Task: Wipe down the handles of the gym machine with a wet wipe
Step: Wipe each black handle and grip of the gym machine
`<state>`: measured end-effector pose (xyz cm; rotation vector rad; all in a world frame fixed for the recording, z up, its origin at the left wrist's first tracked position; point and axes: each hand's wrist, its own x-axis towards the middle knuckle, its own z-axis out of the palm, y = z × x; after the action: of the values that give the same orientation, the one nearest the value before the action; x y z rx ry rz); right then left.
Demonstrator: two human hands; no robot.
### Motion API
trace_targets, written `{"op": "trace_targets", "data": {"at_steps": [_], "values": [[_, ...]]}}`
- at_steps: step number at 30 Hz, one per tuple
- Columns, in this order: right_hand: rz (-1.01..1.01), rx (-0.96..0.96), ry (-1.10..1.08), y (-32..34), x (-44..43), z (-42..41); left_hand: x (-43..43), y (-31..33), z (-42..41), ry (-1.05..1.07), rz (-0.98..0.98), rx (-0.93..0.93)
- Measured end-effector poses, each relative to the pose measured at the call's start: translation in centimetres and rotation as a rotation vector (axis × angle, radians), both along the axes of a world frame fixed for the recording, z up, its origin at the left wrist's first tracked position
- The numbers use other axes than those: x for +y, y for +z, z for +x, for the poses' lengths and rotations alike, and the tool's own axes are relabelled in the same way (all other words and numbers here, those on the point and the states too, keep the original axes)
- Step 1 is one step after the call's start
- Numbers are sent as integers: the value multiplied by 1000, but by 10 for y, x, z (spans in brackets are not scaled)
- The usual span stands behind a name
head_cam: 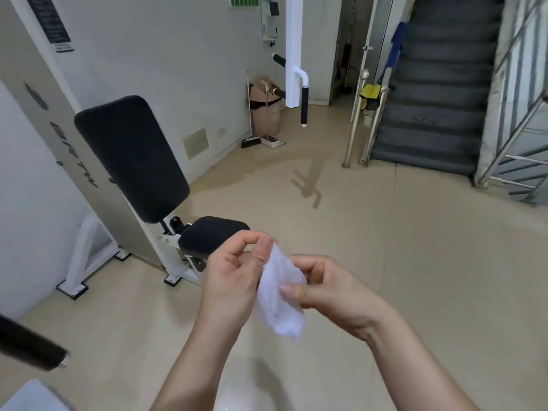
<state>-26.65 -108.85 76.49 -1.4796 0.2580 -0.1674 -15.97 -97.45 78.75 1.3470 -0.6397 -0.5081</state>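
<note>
Together both hands (234,277) (329,292) pinch the crumpled wet wipe (280,295), its length hanging roughly vertical.

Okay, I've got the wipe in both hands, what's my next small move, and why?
Probably pull the wet wipe open between left hand and right hand: both pinch it, it is bunched up, and the hanging black handle is not yet touched.
</note>
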Motion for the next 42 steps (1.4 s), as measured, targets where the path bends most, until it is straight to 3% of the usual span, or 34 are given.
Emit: {"op": "trace_targets", "data": {"at_steps": [6, 8, 10, 12, 15, 19, 22, 25, 27, 31, 34, 36, 39, 42], "values": [[237, -39, -258, 4, -90, -15, -83, -6, 4, 90, -58, 212], [267, -58, -341, 3, -116, -10, -105, -12, 11, 168, -18, 117], [237, -65, -381, 2, -137, -1, -126, -24, 21, 227, 76, -109], [196, -79, -397, 2, -159, 11, -148, -35, 31, 187, 141, -254], [155, -73, -394, 2, -196, 33, -189, -42, 43, -44, 200, -205], [-53, 70, -413, 7, -258, 71, -250, -42, 83, -40, 269, -231], [-387, 156, -390, 18, -312, 103, -294, -29, 128, -85, 272, -286], [-564, 126, -484, 23, -358, 136, -338, -14, 166, -150, 189, -182], [-441, 88, -552, 24, -386, 157, -370, -11, 185, -142, 127, -46], [341, -52, -472, 25, -431, 191, -429, -11, 210, -134, 82, 219], [549, -72, -529, 18, -463, 213, -466, -14, 226, -98, 63, 312], [520, -49, -606, 7, -492, 228, -497, -21, 236, 23, 133, 156], [421, -45, -673, -5, -541, 253, -549, -27, 245, 223, 243, -252], [340, -116, -506, -6, -583, 275, -607, -31, 252, 290, 342, -566]]}}
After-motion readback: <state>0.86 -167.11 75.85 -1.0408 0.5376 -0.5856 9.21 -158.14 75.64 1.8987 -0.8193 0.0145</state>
